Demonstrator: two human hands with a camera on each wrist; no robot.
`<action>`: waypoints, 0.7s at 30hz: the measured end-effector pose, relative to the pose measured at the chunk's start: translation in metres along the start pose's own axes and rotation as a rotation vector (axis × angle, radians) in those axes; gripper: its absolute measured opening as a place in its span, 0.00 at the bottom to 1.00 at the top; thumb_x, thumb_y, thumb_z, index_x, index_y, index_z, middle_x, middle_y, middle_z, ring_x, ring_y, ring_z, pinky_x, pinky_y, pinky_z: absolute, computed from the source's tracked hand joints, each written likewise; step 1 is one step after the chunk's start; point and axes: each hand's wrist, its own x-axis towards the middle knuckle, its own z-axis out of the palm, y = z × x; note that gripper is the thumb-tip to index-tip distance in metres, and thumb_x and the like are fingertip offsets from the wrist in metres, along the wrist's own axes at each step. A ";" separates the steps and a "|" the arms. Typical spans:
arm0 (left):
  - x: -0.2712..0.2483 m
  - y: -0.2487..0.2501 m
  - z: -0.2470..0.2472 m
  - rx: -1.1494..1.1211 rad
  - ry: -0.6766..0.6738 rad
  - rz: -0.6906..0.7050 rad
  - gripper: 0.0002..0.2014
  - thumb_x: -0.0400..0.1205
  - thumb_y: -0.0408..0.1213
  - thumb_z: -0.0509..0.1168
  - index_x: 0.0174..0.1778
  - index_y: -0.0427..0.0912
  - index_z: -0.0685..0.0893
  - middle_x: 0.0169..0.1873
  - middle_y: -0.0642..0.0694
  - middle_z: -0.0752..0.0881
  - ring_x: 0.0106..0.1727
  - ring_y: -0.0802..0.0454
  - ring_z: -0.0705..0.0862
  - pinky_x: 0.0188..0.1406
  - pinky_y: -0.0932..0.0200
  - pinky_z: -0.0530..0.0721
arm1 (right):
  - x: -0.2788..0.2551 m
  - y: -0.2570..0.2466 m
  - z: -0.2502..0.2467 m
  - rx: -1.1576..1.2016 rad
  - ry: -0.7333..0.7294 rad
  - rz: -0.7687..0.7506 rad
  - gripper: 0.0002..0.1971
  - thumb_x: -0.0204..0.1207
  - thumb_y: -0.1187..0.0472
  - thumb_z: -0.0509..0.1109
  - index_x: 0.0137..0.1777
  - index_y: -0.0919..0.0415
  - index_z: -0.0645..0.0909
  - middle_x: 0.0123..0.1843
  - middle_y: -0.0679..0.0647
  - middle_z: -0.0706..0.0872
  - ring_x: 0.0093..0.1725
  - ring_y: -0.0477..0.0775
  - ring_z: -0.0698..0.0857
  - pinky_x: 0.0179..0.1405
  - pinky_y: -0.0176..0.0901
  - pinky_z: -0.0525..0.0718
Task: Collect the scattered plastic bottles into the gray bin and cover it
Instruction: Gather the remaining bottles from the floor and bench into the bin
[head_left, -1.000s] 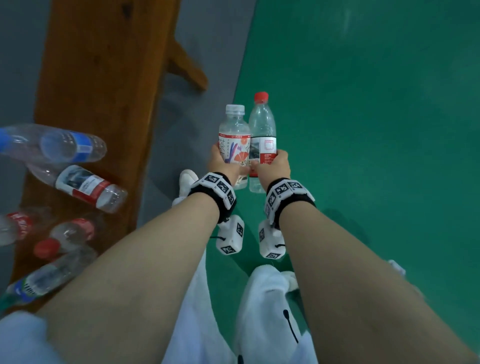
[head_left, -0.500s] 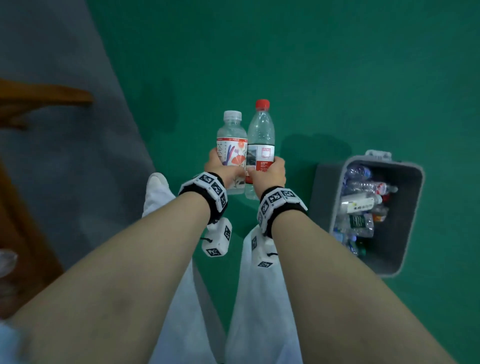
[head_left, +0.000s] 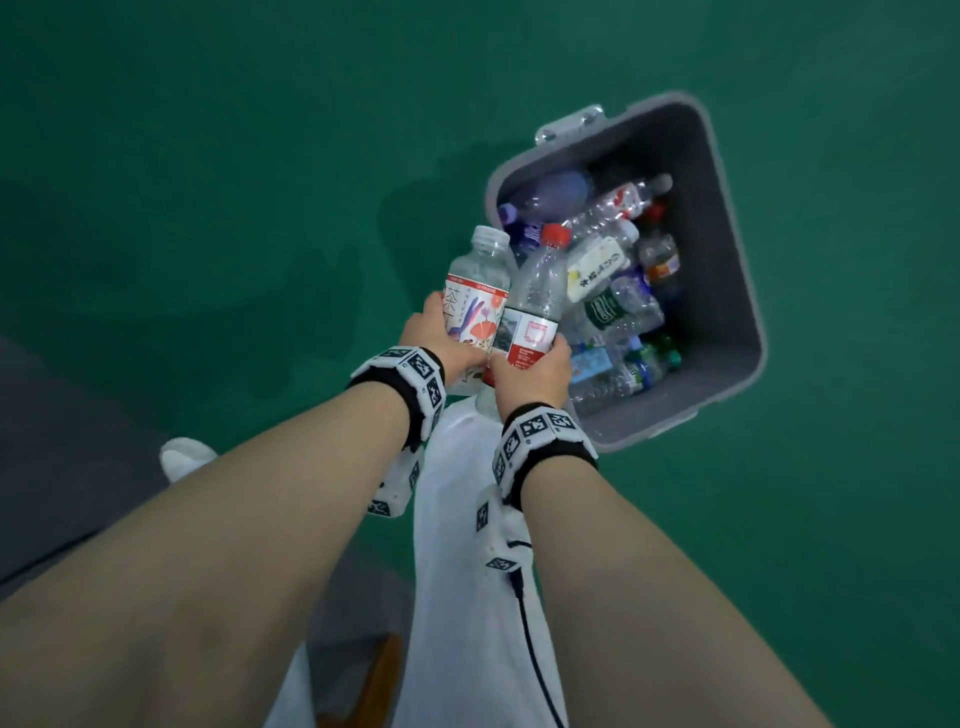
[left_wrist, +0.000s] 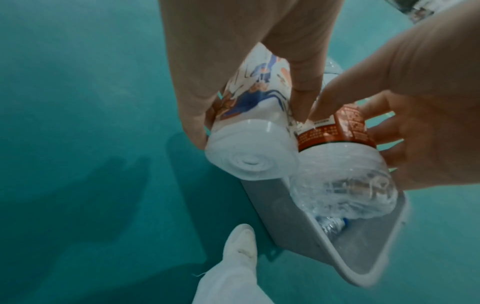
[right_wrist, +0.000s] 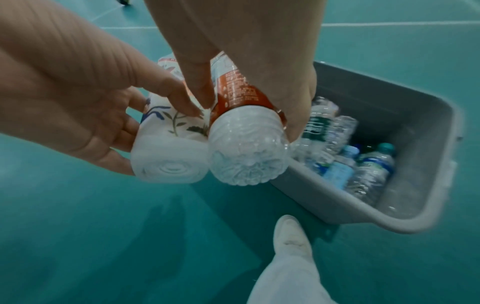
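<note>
Left hand (head_left: 451, 347) gripped floral bottle (head_left: 475, 296), right hand (head_left: 530, 370) gripped red-cap bottle (head_left: 537, 301), both near-upright; gray bin (head_left: 727, 291) just right of right hand

**Two bottles in the hands, one open bin, a heap too tangled to count**

Two hands show, a left hand (head_left: 451, 347) and a right hand (head_left: 530, 370), and each grips one bottle: a white-capped bottle with a flowered label (head_left: 474, 306) in the left, a red-capped bottle with a red-and-white label (head_left: 535, 306) in the right. That makes two held bottles, side by side and touching.

One gray bin (head_left: 727, 291) stands on the green floor (head_left: 208, 182). The bottles inside it (head_left: 618, 291) overlap; about ten can be picked out in the head view, and an exact count cannot be told.

Two wrist bands with square markers, two white trouser legs and two white shoes are seen, one shoe per leg.
</note>
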 end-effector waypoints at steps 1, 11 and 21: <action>0.006 0.007 0.018 0.053 -0.017 0.025 0.37 0.63 0.39 0.80 0.67 0.45 0.71 0.54 0.44 0.84 0.51 0.46 0.85 0.52 0.55 0.84 | 0.012 0.009 -0.010 0.020 0.014 0.033 0.38 0.58 0.55 0.79 0.70 0.59 0.69 0.62 0.59 0.81 0.60 0.62 0.82 0.64 0.60 0.81; 0.056 0.060 0.193 0.469 -0.204 0.190 0.40 0.66 0.46 0.78 0.72 0.43 0.68 0.58 0.40 0.78 0.57 0.44 0.81 0.57 0.56 0.79 | 0.138 0.103 -0.102 0.300 0.156 0.373 0.31 0.64 0.58 0.80 0.65 0.57 0.72 0.59 0.57 0.84 0.55 0.58 0.86 0.57 0.51 0.84; 0.112 0.057 0.262 0.800 -0.213 0.180 0.35 0.73 0.52 0.71 0.72 0.39 0.68 0.60 0.35 0.78 0.61 0.39 0.79 0.60 0.50 0.79 | 0.226 0.145 -0.096 0.399 0.064 0.583 0.30 0.68 0.56 0.80 0.66 0.60 0.69 0.62 0.58 0.83 0.56 0.60 0.84 0.51 0.50 0.82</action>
